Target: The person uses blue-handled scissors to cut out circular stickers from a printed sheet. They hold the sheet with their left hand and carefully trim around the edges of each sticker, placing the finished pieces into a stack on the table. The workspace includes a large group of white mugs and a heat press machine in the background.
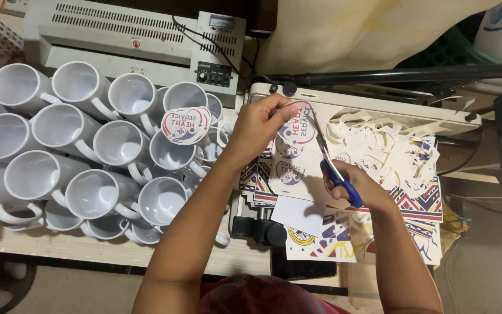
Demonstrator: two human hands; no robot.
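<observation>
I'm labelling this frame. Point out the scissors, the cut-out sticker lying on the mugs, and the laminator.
scissors [333,170], head view, blade near the blue handle.
cut-out sticker [186,125], head view, its middle.
laminator [117,35], head view, grey top.

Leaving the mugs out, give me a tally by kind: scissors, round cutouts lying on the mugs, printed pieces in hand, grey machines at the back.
Blue-handled scissors, in the right hand: 1
Round cutout lying on the white mugs: 1
Printed piece held in the left hand: 1
Grey machine: 1
Total: 4
</observation>
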